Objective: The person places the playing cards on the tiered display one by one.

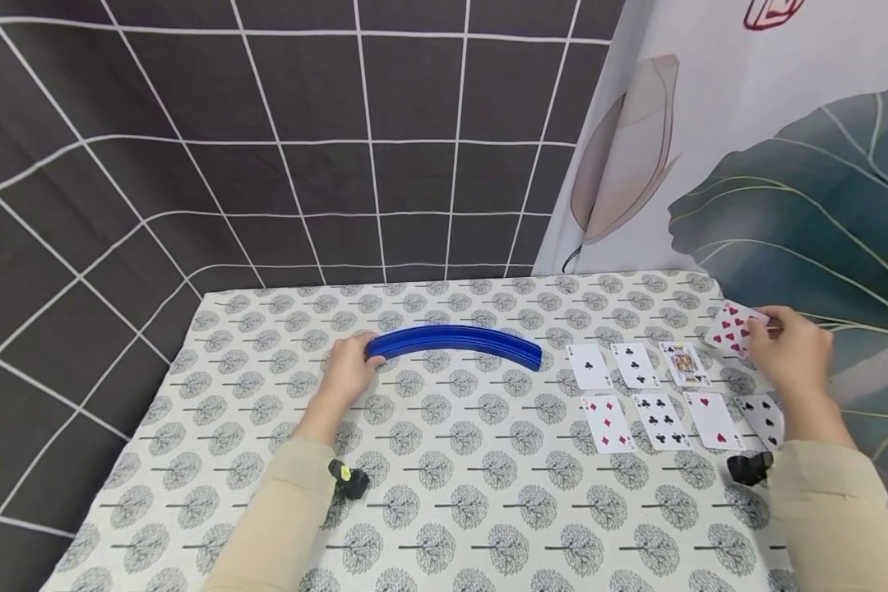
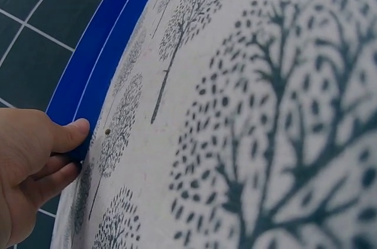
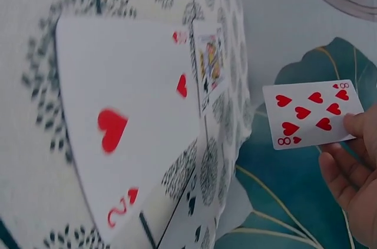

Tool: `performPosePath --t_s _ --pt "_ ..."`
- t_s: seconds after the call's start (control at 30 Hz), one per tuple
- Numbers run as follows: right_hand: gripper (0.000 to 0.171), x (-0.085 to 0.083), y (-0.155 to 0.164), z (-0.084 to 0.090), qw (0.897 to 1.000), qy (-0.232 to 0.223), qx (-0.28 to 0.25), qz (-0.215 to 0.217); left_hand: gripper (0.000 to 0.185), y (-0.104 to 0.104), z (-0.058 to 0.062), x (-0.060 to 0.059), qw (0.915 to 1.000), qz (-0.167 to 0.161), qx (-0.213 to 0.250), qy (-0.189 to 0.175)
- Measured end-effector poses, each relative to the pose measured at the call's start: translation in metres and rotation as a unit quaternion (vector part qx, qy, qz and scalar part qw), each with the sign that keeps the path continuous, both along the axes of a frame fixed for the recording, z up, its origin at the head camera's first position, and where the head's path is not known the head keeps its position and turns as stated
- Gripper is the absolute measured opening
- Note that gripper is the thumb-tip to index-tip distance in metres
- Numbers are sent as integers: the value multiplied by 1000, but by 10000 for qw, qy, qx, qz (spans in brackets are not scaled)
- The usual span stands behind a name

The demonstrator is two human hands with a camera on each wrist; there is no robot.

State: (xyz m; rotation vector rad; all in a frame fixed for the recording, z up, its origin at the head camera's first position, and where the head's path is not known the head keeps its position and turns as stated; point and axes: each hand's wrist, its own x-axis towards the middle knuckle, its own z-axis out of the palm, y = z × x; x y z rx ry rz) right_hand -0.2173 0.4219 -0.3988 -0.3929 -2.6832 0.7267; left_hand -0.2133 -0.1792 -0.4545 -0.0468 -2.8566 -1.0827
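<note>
A curved blue card rack (image 1: 455, 344) stands on the tree-patterned tablecloth (image 1: 444, 477). My left hand (image 1: 349, 372) grips the blue card rack (image 2: 94, 78) at its left end, thumb (image 2: 69, 135) on the near side. My right hand (image 1: 788, 349) pinches an eight of hearts (image 1: 733, 327) above the table's right edge; the eight of hearts (image 3: 311, 112) faces up in the right wrist view. Several cards lie face up in two rows on the right, among them a two of hearts (image 3: 126, 125) and a face card (image 1: 684, 363).
A dark grid-patterned backdrop (image 1: 266, 148) closes the back and left. A leaf-printed curtain (image 1: 784, 181) hangs at the right. The cloth's front half (image 1: 488, 510) carries only my sleeves.
</note>
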Motion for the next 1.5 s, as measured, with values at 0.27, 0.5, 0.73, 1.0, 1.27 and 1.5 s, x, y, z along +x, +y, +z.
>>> performPosePath --t_s 0.27,0.5,0.73,1.0,1.27,1.5 --pt "43 -3 -17 3 9990 328 -135 254 33 -2 -5 1 9998 -8 172 113" --pt "44 -7 -31 9 9984 345 -171 407 34 -2 -6 1 9997 41 217 113" --pt "42 -8 -41 12 9969 523 -131 576 36 -1 -8 1 9995 91 261 181" --pt "45 -11 -50 18 9956 509 -155 766 40 -4 -9 -1 9988 98 483 60" --pt "47 -12 -62 23 9941 515 -464 831 46 -6 -10 -5 9985 5 532 -96" --pt "45 -14 -74 21 9933 507 -465 926 44 -6 -8 -3 9986 8 533 -73"
